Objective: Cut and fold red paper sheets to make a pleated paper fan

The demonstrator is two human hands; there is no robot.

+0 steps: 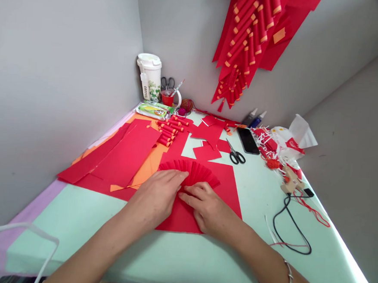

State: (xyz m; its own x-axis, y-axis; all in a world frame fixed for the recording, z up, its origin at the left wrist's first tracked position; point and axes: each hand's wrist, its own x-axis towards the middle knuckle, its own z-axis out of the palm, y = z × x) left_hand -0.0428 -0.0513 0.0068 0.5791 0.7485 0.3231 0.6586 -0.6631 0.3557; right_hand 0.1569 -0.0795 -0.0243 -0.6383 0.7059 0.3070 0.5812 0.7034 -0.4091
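A pleated red paper fan [202,172] is spread in a half circle on a flat red paper sheet [230,196]. My left hand [162,191] lies over the fan's left side, its fingers closed on the folds near the middle. From the right, my right hand [208,205] grips the fan's lower centre with bent fingers. The two hands nearly meet there, and they hide the gathered inner edge of the pleats. Black-handled scissors [235,155] rest on the table beyond the sheet, with red paper scraps [207,151] beside them.
Red sheets [126,154] and small paper rolls [166,133] lie to the left. A white cup [150,76] stands in the back corner. Along the right are a phone [248,140], a glue gun [291,181] and its black cord [276,218]. Red firecracker decorations [248,38] hang on the wall.
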